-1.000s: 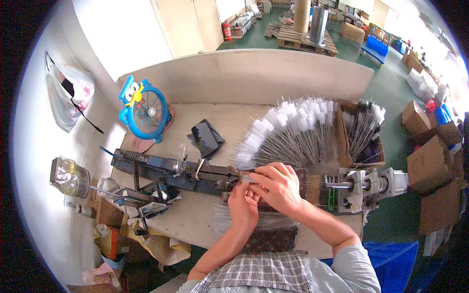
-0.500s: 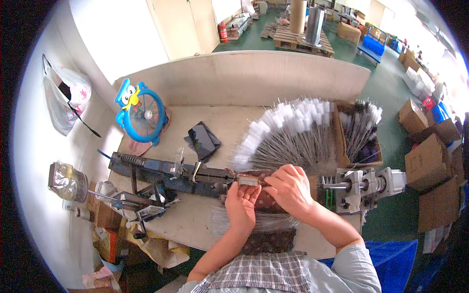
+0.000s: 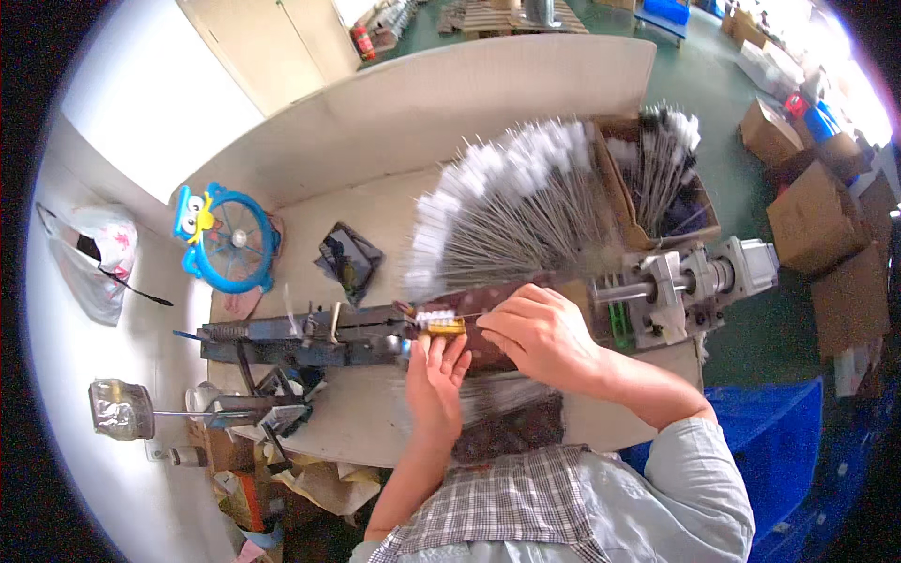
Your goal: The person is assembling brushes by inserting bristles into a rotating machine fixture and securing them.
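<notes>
My right hand [image 3: 544,336] is closed in a pinch on a thin wire [image 3: 474,317], whose far end runs toward a small yellow and white block [image 3: 441,325]. That block sits at the right end of a long dark metal bench fixture [image 3: 310,328]. Just below it my left hand [image 3: 435,380] has its fingers stretched out and apart, the tips at the block's near edge. Beyond the hands lies a fan of white-tufted wire brushes [image 3: 526,206]. Under and between my forearms, more thin wires [image 3: 502,399] rest on a dark reddish cloth [image 3: 511,432].
A motor-like unit with a shaft [image 3: 671,291] stands at the right of the table. Behind it is a cardboard box [image 3: 643,225] of dark-tufted brushes. A blue cartoon-shaped fan [image 3: 235,239] and a black plastic packet [image 3: 347,263] lie left. A blue bin [image 3: 770,441] stands lower right.
The whole view has tilted and shifted, so the table sits higher and further left. The block now shows a yellow side. Both hands remain at the block, close together.
</notes>
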Available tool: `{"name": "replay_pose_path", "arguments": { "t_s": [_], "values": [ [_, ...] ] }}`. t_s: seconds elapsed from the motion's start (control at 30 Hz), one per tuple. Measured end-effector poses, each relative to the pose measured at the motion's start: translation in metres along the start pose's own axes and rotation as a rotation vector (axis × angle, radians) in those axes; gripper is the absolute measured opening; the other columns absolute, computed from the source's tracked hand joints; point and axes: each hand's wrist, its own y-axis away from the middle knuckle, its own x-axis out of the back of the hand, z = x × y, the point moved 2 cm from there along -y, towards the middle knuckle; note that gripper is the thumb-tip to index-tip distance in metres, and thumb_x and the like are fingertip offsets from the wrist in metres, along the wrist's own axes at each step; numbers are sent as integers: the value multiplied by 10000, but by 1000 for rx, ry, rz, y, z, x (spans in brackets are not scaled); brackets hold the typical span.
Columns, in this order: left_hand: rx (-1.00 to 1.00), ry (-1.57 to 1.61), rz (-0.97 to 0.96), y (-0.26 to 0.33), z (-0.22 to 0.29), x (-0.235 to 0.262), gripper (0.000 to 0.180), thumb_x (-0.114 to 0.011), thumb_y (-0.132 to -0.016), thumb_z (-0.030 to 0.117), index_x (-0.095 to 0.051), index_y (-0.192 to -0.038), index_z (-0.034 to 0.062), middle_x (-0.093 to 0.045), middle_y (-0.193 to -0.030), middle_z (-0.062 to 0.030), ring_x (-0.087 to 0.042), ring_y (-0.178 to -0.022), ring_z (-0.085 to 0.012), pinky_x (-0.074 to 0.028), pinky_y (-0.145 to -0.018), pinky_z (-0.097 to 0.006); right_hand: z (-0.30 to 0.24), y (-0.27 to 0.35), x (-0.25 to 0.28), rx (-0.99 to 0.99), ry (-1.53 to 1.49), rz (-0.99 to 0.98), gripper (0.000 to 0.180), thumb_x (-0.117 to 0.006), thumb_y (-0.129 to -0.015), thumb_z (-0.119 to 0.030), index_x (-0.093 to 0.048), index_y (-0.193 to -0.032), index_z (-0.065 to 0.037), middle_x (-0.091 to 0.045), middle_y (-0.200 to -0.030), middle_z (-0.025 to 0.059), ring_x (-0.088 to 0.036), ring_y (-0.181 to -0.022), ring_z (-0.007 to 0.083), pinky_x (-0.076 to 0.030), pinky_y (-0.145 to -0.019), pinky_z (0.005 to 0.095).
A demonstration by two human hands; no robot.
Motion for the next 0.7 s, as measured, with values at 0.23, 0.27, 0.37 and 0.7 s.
{"name": "replay_pose_path", "arguments": {
  "t_s": [0.23,0.27,0.37,0.7],
  "values": [
    [-224,-153,371,14,37,118,232,-539,-894,259,-587,-1028,75,-617,-999,-71,-586,-863,-169,-460,-753,-314,28,63,-16,-134,15,-257,90,-595,-756,-135,-621,-821,-77,-586,-751,58,-606,-747,245,-509,-617,365],
    [-243,-15,439,17,47,151,184,-550,-888,257,-590,-953,90,-619,-928,-41,-581,-824,-145,-463,-717,-301,30,71,-19,-187,92,-352,95,-594,-765,-150,-618,-817,-74,-588,-772,62,-608,-745,248,-513,-621,362],
    [-329,167,654,37,85,261,206,-599,-859,331,-585,-871,126,-604,-798,26,-566,-751,-112,-462,-604,-265,41,88,-40,-210,104,-469,164,-594,-781,-221,-611,-836,-67,-597,-826,78,-618,-794,273,-517,-641,387],
    [-557,-101,1042,57,137,322,387,-595,-826,463,-550,-870,81,-558,-748,-17,-523,-702,-118,-407,-645,-255,38,86,-21,-548,189,-788,258,-607,-783,-323,-591,-920,-105,-638,-809,105,-619,-777,309,-475,-679,435]
  ]
}}
